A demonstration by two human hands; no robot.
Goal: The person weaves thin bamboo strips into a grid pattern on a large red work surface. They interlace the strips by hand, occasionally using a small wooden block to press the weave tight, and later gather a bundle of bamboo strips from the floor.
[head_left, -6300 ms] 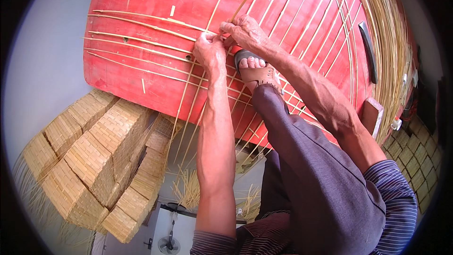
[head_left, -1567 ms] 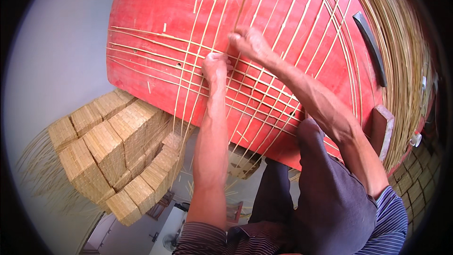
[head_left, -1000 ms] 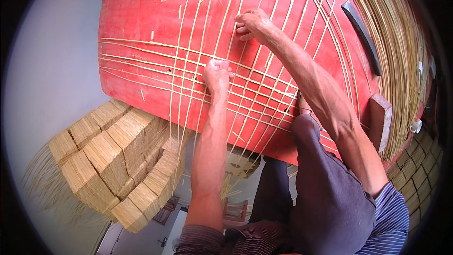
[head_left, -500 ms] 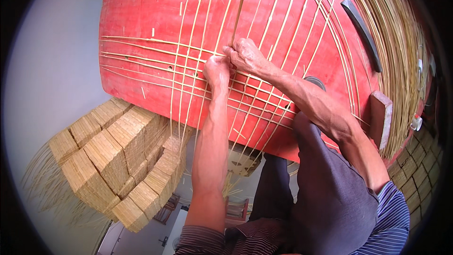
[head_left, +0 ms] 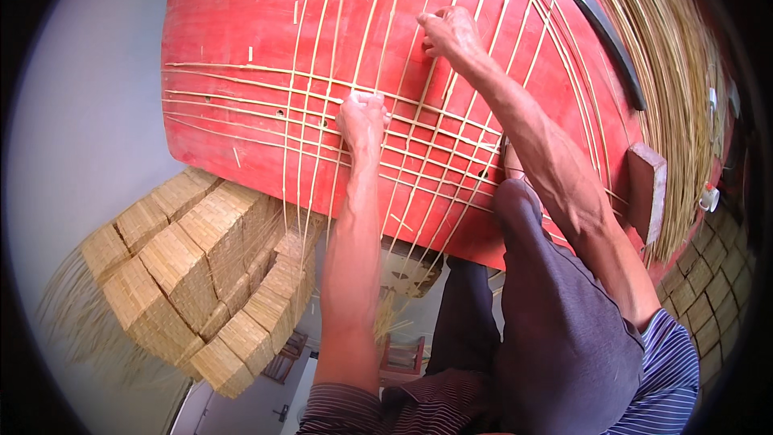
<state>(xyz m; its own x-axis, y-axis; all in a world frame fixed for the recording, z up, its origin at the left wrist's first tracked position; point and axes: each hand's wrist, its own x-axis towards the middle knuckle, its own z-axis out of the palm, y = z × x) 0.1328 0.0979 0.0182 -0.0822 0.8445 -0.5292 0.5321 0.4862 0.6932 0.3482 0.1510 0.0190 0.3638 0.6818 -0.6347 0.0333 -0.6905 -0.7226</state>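
my left grip [head_left: 362, 118]: narrow, pinching 1 pale strip [head_left: 392, 16]
my right grip [head_left: 448, 34]: curled; contents, i cannot tell
strip axis: lengthwise away from me, left of right grip; left nearer

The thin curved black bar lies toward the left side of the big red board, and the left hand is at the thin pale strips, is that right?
Not quite: the head view shows the thin curved black bar toward the right side of the big red board. The left hand is at the thin pale strips.
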